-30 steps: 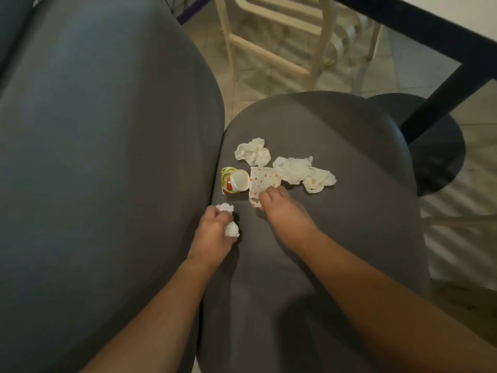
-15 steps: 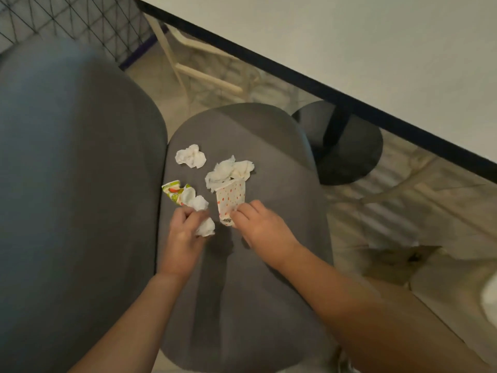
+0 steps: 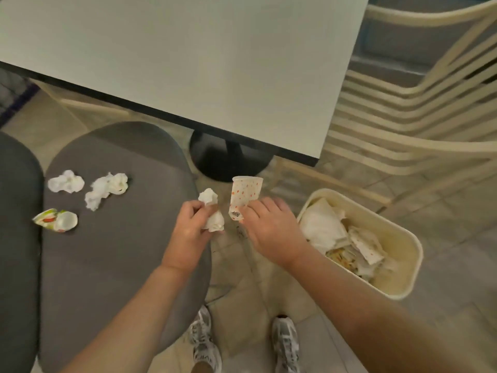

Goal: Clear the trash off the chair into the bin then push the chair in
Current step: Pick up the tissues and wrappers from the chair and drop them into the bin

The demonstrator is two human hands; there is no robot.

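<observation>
Clutching tissue [image 3: 212, 211] and dotted cup [image 3: 245, 195], both hands' grips hover between chair [image 3: 107, 251] and bin [image 3: 403, 278].

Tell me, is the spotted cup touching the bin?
Apart. The head view shows the cup held up in the right hand, with bare floor before the bin.

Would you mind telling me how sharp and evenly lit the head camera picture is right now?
Head view: dim, warm, flat light; only soft shadows under the white tabletop. Wide-angle bending curves the cream slatted chair at the right edge. Slight softness throughout, yet the dotted paper cup in the right hand, the crumpled white tissue in the left hand and the cream bin read clearly.
</observation>
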